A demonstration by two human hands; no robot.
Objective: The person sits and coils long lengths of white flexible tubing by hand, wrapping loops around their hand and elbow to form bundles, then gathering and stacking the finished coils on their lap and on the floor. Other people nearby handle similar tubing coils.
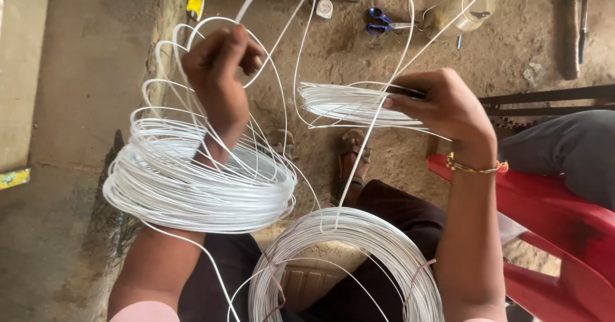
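Three coils of white wire in play. Large coil is threaded over the left forearm, hanging around the wrist; second large coil rests on the lap; small flat coil is in the right hand. Loose strands loop up between all three.

Risk, as a judgement: the free loops cross each other above the forearm coil, so a pull could snag one strand under another and knot it, or drag turns off the forearm coil. The small coil is held at one edge only, so its turns could spring apart if the grip loosens.

Left hand: raised, fingers curled closed into a loose fist around a wire strand, thumb side up. Right hand: fingers pressed together flat along the top of the small coil, thumb beneath, pinching its right edge; not spread.

Around: dirt floor with blue-handled scissors, a tape measure, a clear plastic jar, a hammer. Red plastic chair just right of the right forearm, another person's grey-clad leg on it. Sandalled foot below the small coil.
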